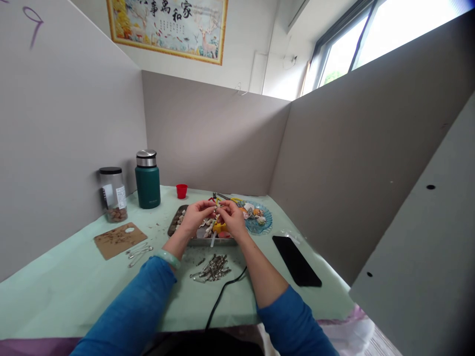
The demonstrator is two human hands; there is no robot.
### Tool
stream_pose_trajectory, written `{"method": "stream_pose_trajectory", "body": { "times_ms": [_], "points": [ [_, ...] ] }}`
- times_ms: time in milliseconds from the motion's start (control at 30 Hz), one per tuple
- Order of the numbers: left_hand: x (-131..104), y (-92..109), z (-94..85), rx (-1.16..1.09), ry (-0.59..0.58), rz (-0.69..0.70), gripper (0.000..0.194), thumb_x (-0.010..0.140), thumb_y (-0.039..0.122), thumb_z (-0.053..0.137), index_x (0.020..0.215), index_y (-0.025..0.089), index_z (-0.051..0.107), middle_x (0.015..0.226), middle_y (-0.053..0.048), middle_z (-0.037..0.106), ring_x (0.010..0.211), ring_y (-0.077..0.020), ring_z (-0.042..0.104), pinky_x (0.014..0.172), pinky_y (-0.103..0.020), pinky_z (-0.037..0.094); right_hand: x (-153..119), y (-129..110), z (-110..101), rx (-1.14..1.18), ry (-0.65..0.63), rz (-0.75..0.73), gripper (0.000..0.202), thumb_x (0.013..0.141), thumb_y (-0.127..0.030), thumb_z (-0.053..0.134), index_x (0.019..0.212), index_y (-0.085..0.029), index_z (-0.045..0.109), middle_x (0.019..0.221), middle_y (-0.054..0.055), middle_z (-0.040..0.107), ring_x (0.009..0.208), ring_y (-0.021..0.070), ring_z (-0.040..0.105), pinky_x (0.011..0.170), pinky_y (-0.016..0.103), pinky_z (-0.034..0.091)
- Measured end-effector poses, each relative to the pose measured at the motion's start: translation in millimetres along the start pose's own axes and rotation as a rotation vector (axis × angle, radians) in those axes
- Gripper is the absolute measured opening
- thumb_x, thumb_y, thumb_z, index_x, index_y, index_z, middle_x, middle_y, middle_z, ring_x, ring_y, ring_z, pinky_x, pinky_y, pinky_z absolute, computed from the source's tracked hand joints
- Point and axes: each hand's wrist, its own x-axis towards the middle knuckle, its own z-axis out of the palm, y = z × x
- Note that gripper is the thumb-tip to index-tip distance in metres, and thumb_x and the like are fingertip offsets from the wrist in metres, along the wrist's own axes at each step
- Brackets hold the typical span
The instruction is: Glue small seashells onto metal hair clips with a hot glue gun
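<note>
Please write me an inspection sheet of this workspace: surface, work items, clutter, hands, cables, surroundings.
Surface: table under a pale green cover, small scraps scattered on it.
Work items: metal tray holding shells; blue glass dish with more shells; pile of metal clips in front of the tray.
Clutter: green flask, clear jar, small red cup, brown card, loose pins, black phone.
Hands: left hand and right hand meet above the tray, pinching a small piece too tiny to identify.
Cables: one black cable running from the table's near edge toward the tray.
Surroundings: grey partition panels on three sides; framed picture; window.
</note>
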Motion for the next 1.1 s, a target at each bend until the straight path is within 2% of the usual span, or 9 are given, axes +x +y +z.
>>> {"method": "stream_pose_trajectory", "body": {
  "times_ms": [467, 700, 1100],
  "points": [
    [-0.5, -0.6, 0.2, 0.007, -0.021, -0.003, 0.034, 0.054, 0.032, 0.080, 0.077, 0.012, 0.067, 0.072, -0.005, 0.068, 0.060, -0.0138, 0.061, 0.065, -0.028, 0.050, -1.0, -2.3, -0.6, 0.001, -0.014, -0.012, 0.023, 0.075, -0.034, 0.063, 0.091, -0.020, 0.054, 0.062, -0.005, 0.058, 0.045, 0.0096, 0.055, 0.044, 0.020, 0.042],
    [0.0, -0.1, -0.4, -0.005, -0.013, 0.002, 0.045, 0.053, 0.031, 0.081, 0.091, 0.012, 0.066, 0.081, -0.007, 0.069, 0.066, -0.0157, 0.062, 0.064, -0.029, 0.050, -0.6, -1.3, -1.7, -0.011, -0.015, -0.028, 0.023, 0.076, -0.034, 0.062, 0.091, -0.020, 0.055, 0.065, -0.004, 0.059, 0.046, 0.0096, 0.055, 0.044, 0.021, 0.043],
    [-0.9, 3.4, 0.8, 0.082, 0.002, 0.008, 0.037, 0.055, 0.033, 0.080, 0.084, 0.012, 0.071, 0.079, -0.007, 0.070, 0.059, -0.0127, 0.059, 0.063, -0.028, 0.049, -0.8, -0.3, -1.9, -0.049, -0.005, -0.031, 0.022, 0.075, -0.035, 0.061, 0.091, -0.021, 0.056, 0.068, -0.003, 0.061, 0.048, 0.0096, 0.056, 0.047, 0.021, 0.045]
  ]
}}
